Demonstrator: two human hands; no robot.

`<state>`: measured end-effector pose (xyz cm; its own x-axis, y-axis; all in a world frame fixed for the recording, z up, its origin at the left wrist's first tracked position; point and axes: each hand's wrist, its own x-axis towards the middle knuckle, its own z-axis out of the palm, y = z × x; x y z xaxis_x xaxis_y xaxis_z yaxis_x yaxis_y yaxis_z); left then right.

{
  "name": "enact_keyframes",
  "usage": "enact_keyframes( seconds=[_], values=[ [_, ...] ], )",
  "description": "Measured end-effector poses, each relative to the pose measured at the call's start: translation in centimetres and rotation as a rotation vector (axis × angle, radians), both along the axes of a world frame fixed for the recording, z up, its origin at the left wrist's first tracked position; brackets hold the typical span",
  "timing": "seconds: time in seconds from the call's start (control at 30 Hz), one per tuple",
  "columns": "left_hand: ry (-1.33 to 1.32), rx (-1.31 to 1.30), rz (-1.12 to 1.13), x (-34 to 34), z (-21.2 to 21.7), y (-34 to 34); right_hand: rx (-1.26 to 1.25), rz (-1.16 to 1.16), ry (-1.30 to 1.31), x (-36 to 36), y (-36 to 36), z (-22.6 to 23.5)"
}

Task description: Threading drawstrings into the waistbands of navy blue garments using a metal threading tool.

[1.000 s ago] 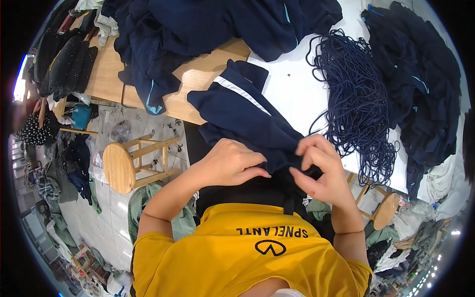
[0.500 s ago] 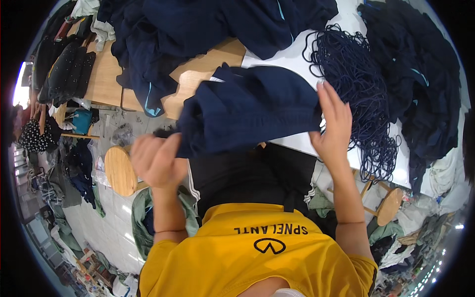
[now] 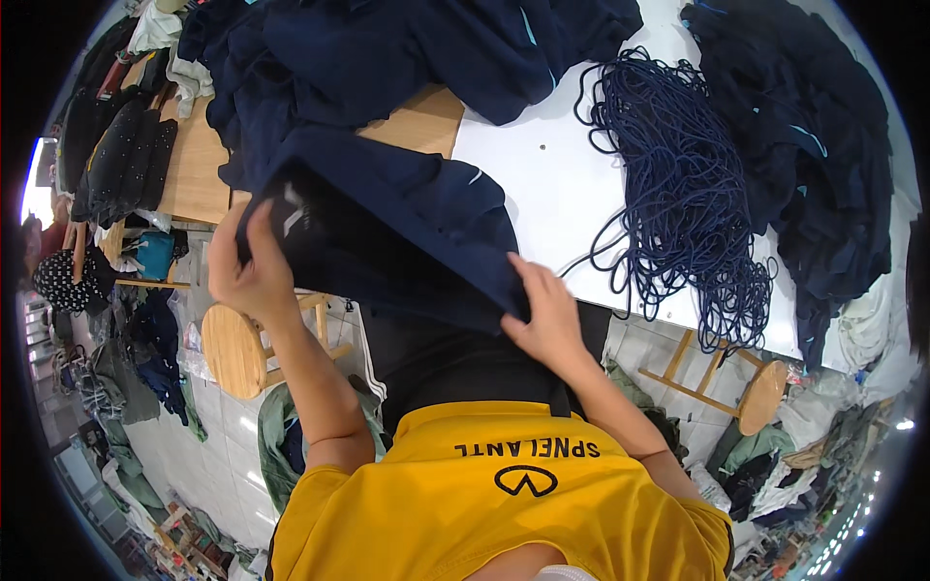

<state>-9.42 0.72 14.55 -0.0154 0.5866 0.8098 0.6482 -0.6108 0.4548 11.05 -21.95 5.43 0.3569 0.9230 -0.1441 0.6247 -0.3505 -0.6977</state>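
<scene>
I hold a dark navy garment [image 3: 387, 232] stretched out flat between both hands, just above the near edge of the table. My left hand [image 3: 250, 271] grips its left corner, off the table's edge. My right hand [image 3: 544, 315] pinches its lower right edge beside the white tabletop [image 3: 533, 184]. A thin pale stripe shows on the cloth near each hand.
A heap of navy garments [image 3: 387, 48] covers the far table and a wooden board [image 3: 417, 121]. A tangle of dark blue cord [image 3: 678, 194] lies right of centre, more navy clothing [image 3: 804, 145] beyond it. Round wooden stools stand at left [image 3: 232, 349] and right [image 3: 760, 397].
My hands have moved apart from the bunched garment and spread it wide; the left hand swung out to the left, the right stayed near the table's edge.
</scene>
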Motion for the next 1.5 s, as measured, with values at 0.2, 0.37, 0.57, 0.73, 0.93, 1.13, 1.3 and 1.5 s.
enact_keyframes(
  seconds=[0.2,0.37,0.57,0.73,0.93,1.13,1.3,1.5],
  values=[
    [0.375,0.331,-0.479,4.6,3.3,0.0,0.692,0.033,-0.183,1.9,1.6,6.8],
    [0.312,0.43,-0.825,10.8,1.7,-4.4,0.477,-0.04,-0.562,3.9,2.8,14.7],
    [0.431,-0.308,-1.073,11.0,-1.3,-5.3,0.386,-0.098,-0.186,8.4,-1.1,14.0],
    [0.454,-0.624,-1.29,9.0,-3.5,-6.6,0.298,0.156,0.084,9.6,-1.0,14.1],
    [0.386,-0.74,-1.317,7.7,-4.2,-8.0,0.286,0.274,0.174,8.8,-0.1,13.7],
    [0.323,-1.01,-1.361,5.4,-2.9,-8.2,0.118,0.127,0.146,9.8,-0.8,15.6],
    [0.43,-1.142,-1.283,4.9,-2.8,-8.3,0.073,0.152,0.227,9.1,-0.3,15.3],
    [0.115,-1.162,-1.39,4.7,-2.7,-8.7,-0.05,0.172,0.326,9.6,-0.5,15.8]
  ],
)
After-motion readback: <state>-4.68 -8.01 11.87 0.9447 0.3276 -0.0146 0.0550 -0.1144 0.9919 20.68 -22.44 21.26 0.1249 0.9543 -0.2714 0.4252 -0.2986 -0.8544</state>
